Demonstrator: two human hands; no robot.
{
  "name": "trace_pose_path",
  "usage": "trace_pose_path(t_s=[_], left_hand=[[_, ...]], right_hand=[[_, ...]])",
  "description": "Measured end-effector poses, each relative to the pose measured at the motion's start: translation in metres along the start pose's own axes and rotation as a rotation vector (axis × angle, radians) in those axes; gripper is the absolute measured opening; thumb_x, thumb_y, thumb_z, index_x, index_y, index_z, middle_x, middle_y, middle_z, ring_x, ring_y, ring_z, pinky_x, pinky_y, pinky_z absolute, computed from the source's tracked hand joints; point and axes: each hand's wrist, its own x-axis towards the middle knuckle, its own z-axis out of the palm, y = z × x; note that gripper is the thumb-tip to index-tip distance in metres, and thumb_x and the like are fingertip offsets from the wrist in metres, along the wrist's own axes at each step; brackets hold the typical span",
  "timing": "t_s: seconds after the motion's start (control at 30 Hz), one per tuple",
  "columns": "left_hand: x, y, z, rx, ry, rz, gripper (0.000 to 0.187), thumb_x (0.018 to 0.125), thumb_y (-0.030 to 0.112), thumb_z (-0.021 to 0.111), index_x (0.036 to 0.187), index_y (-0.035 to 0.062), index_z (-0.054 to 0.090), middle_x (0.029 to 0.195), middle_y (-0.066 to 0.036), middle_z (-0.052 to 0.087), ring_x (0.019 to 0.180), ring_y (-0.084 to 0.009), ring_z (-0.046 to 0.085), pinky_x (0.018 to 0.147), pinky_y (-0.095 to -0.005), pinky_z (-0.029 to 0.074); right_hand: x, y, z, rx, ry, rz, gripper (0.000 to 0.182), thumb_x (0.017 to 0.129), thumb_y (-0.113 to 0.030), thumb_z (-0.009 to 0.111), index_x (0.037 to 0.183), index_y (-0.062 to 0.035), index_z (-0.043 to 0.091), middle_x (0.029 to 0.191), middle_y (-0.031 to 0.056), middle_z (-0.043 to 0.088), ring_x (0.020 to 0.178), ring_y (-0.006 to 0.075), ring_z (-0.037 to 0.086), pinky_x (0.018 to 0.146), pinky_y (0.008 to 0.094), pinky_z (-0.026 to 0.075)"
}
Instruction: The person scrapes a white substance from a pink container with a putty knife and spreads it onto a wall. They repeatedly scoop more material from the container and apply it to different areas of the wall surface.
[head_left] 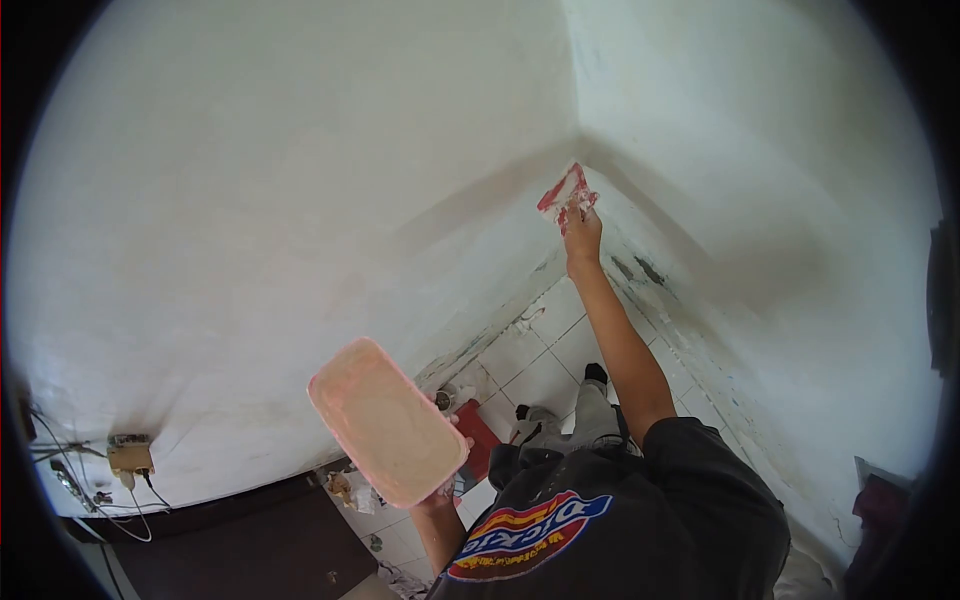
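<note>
My left hand [438, 495] supports a pink rectangular tray [364, 346] from beneath, most of the hand hidden by it. Smooth off-white putty [390, 425] covers the tray's upper face. With my arm stretched out, my right hand [583, 232] grips a red putty spreader [566, 190] smeared with white. The spreader's blade overlaps the corner where the two white walls meet. White smears also mark the fingers of my right hand.
A socket box [130, 455] with loose cables is on the left wall, above a dark brown panel [240, 540]. A red object [478, 440] and scraps lie on the white tiled floor [545, 380]. Dark chipped patches [650, 271] show low on the right wall.
</note>
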Motion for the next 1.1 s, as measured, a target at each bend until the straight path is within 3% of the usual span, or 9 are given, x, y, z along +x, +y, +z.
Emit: trace_pose_path(t_s=[0.1,0.17,0.23,0.37,0.5,0.6,0.8,0.93,1.1], left_hand=[[-0.009,-0.008,0.004,0.005,0.038,0.010,0.088,0.087,0.052,0.061,0.150,0.0101,0.016,0.146,-0.028,0.029,0.122,-0.0483,0.047,0.087,-0.0655,0.049],[-0.008,-0.014,0.012,0.022,0.074,0.014,0.087,0.088,0.050,0.062,0.150,0.0100,0.016,0.146,-0.028,0.030,0.121,-0.0479,0.047,0.088,-0.0648,0.050],[-0.007,-0.017,0.021,-0.184,0.008,-0.118,0.085,0.088,0.046,0.063,0.150,0.0095,0.017,0.145,-0.028,0.030,0.120,-0.0467,0.048,0.088,-0.0638,0.050],[-0.016,-0.012,0.018,-0.055,0.144,-0.028,0.083,0.088,0.045,0.063,0.149,0.0098,0.018,0.145,-0.027,0.031,0.118,-0.0464,0.049,0.086,-0.0630,0.052],[-0.012,-0.012,0.012,-0.028,0.093,-0.093,0.083,0.088,0.042,0.064,0.150,0.0113,0.018,0.145,-0.027,0.029,0.118,-0.0468,0.048,0.086,-0.0631,0.052],[-0.009,-0.010,0.003,-0.088,0.077,-0.130,0.083,0.088,0.042,0.065,0.150,0.0115,0.018,0.144,-0.028,0.030,0.118,-0.0470,0.049,0.086,-0.0635,0.051],[-0.020,-0.006,-0.026,-0.023,0.115,-0.085,0.090,0.085,0.050,0.064,0.149,0.0096,0.016,0.145,-0.027,0.029,0.119,-0.0487,0.047,0.087,-0.0669,0.048],[-0.022,-0.002,-0.033,-0.054,0.114,-0.125,0.099,0.081,0.058,0.065,0.149,0.0076,0.015,0.147,-0.026,0.027,0.122,-0.0485,0.046,0.090,-0.0697,0.045],[-0.019,0.003,-0.041,0.076,0.093,-0.148,0.085,0.088,0.046,0.063,0.151,0.0124,0.016,0.148,-0.027,0.025,0.120,-0.0462,0.048,0.087,-0.0634,0.050]], right_hand=[[0.018,0.002,0.012,-0.051,0.088,-0.175,0.030,0.099,-0.024,0.050,0.109,0.0019,0.063,0.091,0.0056,0.066,0.082,0.0151,0.059,0.078,0.0301,0.046],[0.037,0.016,0.023,-0.330,0.305,-0.594,0.034,0.099,-0.019,0.048,0.119,0.0053,0.059,0.092,0.0123,0.067,0.077,0.0247,0.059,0.077,0.0359,0.046],[0.035,0.033,0.047,-0.351,0.300,-0.619,0.035,0.098,-0.016,0.047,0.123,0.0052,0.057,0.095,0.0157,0.066,0.079,0.0298,0.059,0.079,0.0383,0.045],[-0.024,0.039,0.094,-0.422,0.332,-0.584,0.034,0.097,-0.012,0.046,0.125,0.0020,0.057,0.102,0.0210,0.064,0.092,0.0383,0.059,0.086,0.0418,0.044],[-0.053,0.049,0.055,-0.345,0.111,-0.500,0.032,0.093,-0.007,0.050,0.122,0.0023,0.059,0.104,0.0237,0.064,0.099,0.0378,0.058,0.088,0.0422,0.044],[-0.028,0.016,0.029,-0.177,0.093,-0.614,0.034,0.100,-0.021,0.045,0.120,0.0010,0.060,0.104,0.0229,0.065,0.102,0.0383,0.059,0.089,0.0417,0.045],[0.027,0.017,0.041,-0.513,0.295,-0.641,0.030,0.095,-0.017,0.050,0.115,0.0028,0.060,0.093,0.0237,0.063,0.089,0.0423,0.057,0.081,0.0475,0.044],[-0.016,0.048,0.039,-0.391,0.166,-0.763,0.023,0.094,-0.015,0.053,0.105,0.0028,0.063,0.093,0.0221,0.064,0.089,0.0404,0.059,0.078,0.0438,0.047],[0.002,0.035,0.010,-0.323,0.053,-0.684,0.025,0.095,-0.018,0.053,0.107,0.0017,0.064,0.092,0.0220,0.065,0.087,0.0390,0.063,0.076,0.0421,0.049]])
